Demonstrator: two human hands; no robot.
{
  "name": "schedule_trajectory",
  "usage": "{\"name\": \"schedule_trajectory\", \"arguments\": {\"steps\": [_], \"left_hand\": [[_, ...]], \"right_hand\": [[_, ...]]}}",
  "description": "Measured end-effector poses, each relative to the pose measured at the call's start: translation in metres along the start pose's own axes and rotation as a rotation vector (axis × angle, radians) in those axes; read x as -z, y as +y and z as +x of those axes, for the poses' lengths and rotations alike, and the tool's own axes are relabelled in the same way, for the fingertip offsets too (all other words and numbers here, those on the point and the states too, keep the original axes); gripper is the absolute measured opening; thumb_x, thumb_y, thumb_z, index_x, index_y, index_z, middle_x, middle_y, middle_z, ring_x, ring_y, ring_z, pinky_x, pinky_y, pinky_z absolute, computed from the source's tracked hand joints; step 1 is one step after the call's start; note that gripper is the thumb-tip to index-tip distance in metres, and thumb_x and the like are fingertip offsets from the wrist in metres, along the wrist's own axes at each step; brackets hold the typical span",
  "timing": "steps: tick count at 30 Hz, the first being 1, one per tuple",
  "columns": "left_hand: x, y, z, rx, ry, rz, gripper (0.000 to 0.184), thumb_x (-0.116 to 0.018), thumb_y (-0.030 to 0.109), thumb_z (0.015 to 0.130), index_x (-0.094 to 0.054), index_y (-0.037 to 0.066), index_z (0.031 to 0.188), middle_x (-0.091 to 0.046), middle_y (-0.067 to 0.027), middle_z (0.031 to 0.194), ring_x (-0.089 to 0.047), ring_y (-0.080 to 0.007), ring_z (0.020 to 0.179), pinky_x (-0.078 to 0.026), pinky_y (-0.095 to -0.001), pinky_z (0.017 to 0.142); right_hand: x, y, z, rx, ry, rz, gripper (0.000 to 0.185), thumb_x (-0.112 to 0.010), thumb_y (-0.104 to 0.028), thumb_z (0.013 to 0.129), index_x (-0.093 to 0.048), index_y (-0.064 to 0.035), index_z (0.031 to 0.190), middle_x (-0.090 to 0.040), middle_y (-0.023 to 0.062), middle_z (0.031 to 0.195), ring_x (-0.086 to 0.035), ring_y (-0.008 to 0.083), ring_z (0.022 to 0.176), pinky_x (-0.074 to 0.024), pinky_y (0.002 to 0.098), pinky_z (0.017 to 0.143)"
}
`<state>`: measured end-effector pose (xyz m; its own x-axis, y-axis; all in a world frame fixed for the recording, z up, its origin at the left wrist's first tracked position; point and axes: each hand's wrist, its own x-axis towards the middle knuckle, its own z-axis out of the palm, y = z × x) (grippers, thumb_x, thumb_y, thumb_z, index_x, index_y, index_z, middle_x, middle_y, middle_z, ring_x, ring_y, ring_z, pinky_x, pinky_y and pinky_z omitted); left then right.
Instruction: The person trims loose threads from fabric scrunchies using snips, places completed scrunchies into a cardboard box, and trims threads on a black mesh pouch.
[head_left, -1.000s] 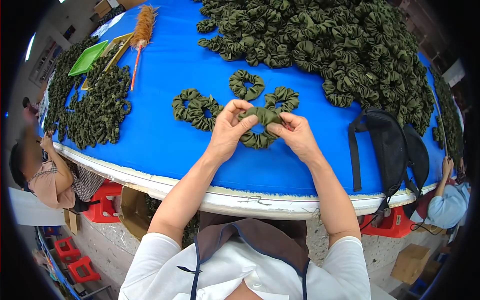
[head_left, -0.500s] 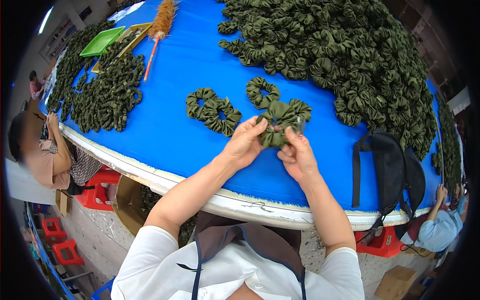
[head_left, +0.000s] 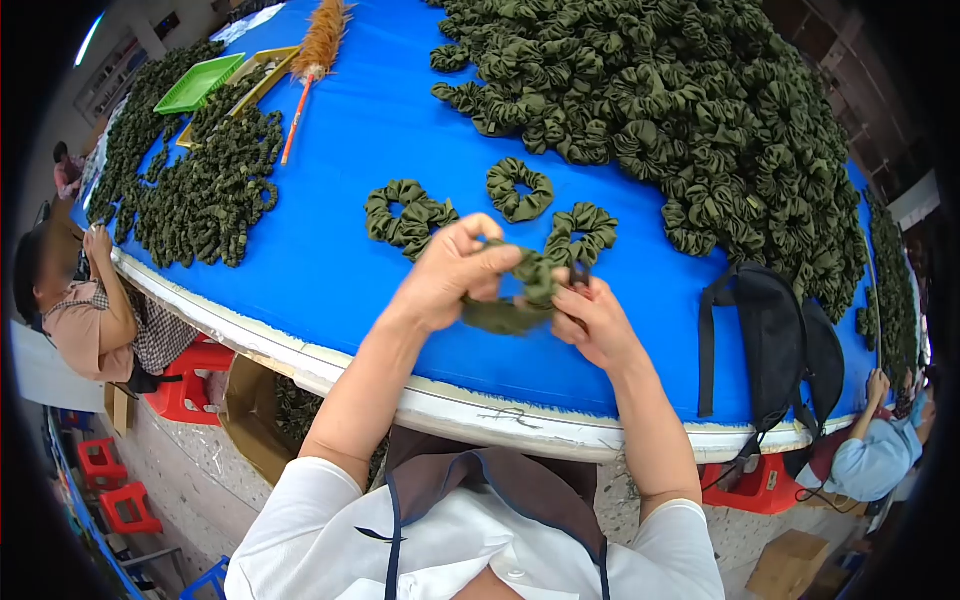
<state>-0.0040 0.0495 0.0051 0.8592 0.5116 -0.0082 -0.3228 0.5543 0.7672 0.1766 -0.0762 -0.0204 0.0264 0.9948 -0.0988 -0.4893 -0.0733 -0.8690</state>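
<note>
A dark green scrunchie (head_left: 535, 280) is stretched between my hands above the blue table, slightly blurred. My left hand (head_left: 450, 270) grips one side of it between thumb and fingers. On the other side, my right hand (head_left: 597, 320) pinches its edge and also holds a small dark tool (head_left: 579, 276) that looks like thread snips. Just beyond my hands lie loose scrunchies: one (head_left: 520, 189) straight ahead, another (head_left: 582, 235) behind my right hand, and an overlapping pair (head_left: 398, 212) by my left hand, which partly hides it.
A large heap of scrunchies (head_left: 660, 100) covers the far right. Smaller gathered green rings (head_left: 215, 190) lie at left near a green tray (head_left: 200, 84), a yellow tray (head_left: 262, 85) and a feather duster (head_left: 322, 45). A black bag (head_left: 765, 335) rests at right. Co-workers sit at both sides.
Both hands have drawn nearer to me with the scrunchie, my left hand also shifting left. The scrunchie is now turned and pulled longer. The loose scrunchie behind my right hand shows more fully.
</note>
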Motion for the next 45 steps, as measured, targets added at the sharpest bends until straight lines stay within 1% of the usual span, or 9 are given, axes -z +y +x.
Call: {"name": "schedule_trajectory", "arguments": {"steps": [5, 7, 9, 14, 18, 22, 27, 32, 45], "left_hand": [[0.043, 0.013, 0.002, -0.104, 0.487, 0.716, 0.022, -0.073, 0.01, 0.083, -0.053, 0.011, 0.092, -0.062, -0.0047, 0.077, -0.053, -0.0121, 0.055, -0.042, -0.0253, 0.05], [0.04, 0.0, 0.003, -0.401, 0.767, 1.695, 0.029, -0.074, 0.013, 0.079, -0.056, 0.009, 0.101, -0.062, -0.0081, 0.098, -0.058, -0.0215, 0.082, -0.047, -0.0335, 0.07], [0.018, -0.004, 0.007, -0.569, 0.808, 1.905, 0.036, -0.073, 0.014, 0.076, -0.058, 0.009, 0.108, -0.059, -0.0076, 0.112, -0.052, -0.028, 0.104, -0.042, -0.0398, 0.088], [-0.006, -0.012, 0.058, -0.734, 0.282, 1.759, 0.03, -0.07, 0.013, 0.079, -0.062, 0.009, 0.108, -0.061, -0.008, 0.111, -0.051, -0.0298, 0.104, -0.042, -0.0407, 0.091], [0.019, -0.026, 0.133, -0.692, 0.359, 1.707, 0.025, -0.068, 0.014, 0.081, -0.063, 0.006, 0.104, -0.061, -0.0097, 0.109, -0.05, -0.0315, 0.106, -0.044, -0.0422, 0.09], [0.036, -0.025, 0.169, -0.158, 0.466, 1.739, 0.025, -0.07, 0.016, 0.081, -0.064, 0.002, 0.102, -0.064, -0.0105, 0.1, -0.056, -0.0312, 0.094, -0.049, -0.041, 0.081], [0.016, -0.017, 0.134, 0.042, 0.378, 1.574, 0.025, -0.072, 0.013, 0.082, -0.067, 0.0, 0.102, -0.067, -0.0092, 0.091, -0.062, -0.0235, 0.08, -0.052, -0.0337, 0.071], [0.035, -0.045, 0.099, -0.209, 0.231, 0.564, 0.021, -0.072, 0.009, 0.083, -0.069, 0.0, 0.102, -0.069, -0.008, 0.084, -0.064, -0.0151, 0.075, -0.052, -0.0256, 0.066], [-0.008, -0.04, 0.075, -0.06, 0.313, 0.466, 0.019, -0.071, 0.011, 0.086, -0.069, -0.001, 0.101, -0.069, -0.0064, 0.085, -0.061, -0.0093, 0.07, -0.049, -0.0182, 0.065]], "right_hand": [[0.03, -0.01, 0.012, -0.01, 0.358, 0.101, 0.031, -0.054, -0.01, 0.096, -0.055, -0.0018, 0.125, -0.064, 0.0161, 0.122, -0.035, 0.0014, 0.049, -0.024, 0.0155, 0.037], [0.046, -0.018, 0.013, 0.176, 0.606, -0.002, 0.031, -0.054, -0.011, 0.096, -0.055, -0.0013, 0.125, -0.065, 0.015, 0.119, -0.035, 0.0011, 0.048, -0.0224, 0.0151, 0.035], [0.056, -0.023, 0.014, 0.197, 0.6, 0.037, 0.031, -0.054, -0.012, 0.096, -0.055, -0.0016, 0.125, -0.065, 0.0139, 0.115, -0.034, 0.0012, 0.048, -0.0223, 0.0154, 0.035], [0.068, -0.016, 0.011, 0.171, 0.567, 0.035, 0.03, -0.054, -0.015, 0.097, -0.056, -0.0029, 0.124, -0.068, 0.0093, 0.101, -0.034, 0.0014, 0.048, -0.0222, 0.0164, 0.036], [0.059, -0.012, 0.012, 0.199, 0.54, -0.182, 0.03, -0.054, -0.019, 0.098, -0.058, -0.0044, 0.123, -0.066, 0.0053, 0.088, -0.035, 0.0018, 0.048, -0.0223, 0.0171, 0.036], [0.047, -0.011, 0.01, 0.19, 0.509, -0.43, 0.031, -0.054, -0.025, 0.099, -0.06, -0.0062, 0.124, -0.063, 0.0019, 0.081, -0.035, 0.0025, 0.049, -0.0245, 0.0179, 0.039], [0.049, -0.011, 0.011, 0.229, 0.495, -0.384, 0.033, -0.053, -0.028, 0.099, -0.062, -0.007, 0.123, -0.061, 0.0004, 0.077, -0.034, 0.0037, 0.05, -0.0278, 0.0189, 0.042], [0.04, -0.008, 0.013, 0.303, 0.492, -0.542, 0.03, -0.057, -0.024, 0.097, -0.065, -0.0064, 0.121, -0.058, -0.0011, 0.072, -0.037, 0.0048, 0.053, -0.0317, 0.0194, 0.047], [0.024, -0.003, 0.01, 0.374, 0.492, -0.772, 0.028, -0.068, -0.011, 0.087, -0.069, -0.0045, 0.115, -0.062, 0.0003, 0.077, -0.047, 0.0073, 0.06, -0.0403, 0.021, 0.055]]}}
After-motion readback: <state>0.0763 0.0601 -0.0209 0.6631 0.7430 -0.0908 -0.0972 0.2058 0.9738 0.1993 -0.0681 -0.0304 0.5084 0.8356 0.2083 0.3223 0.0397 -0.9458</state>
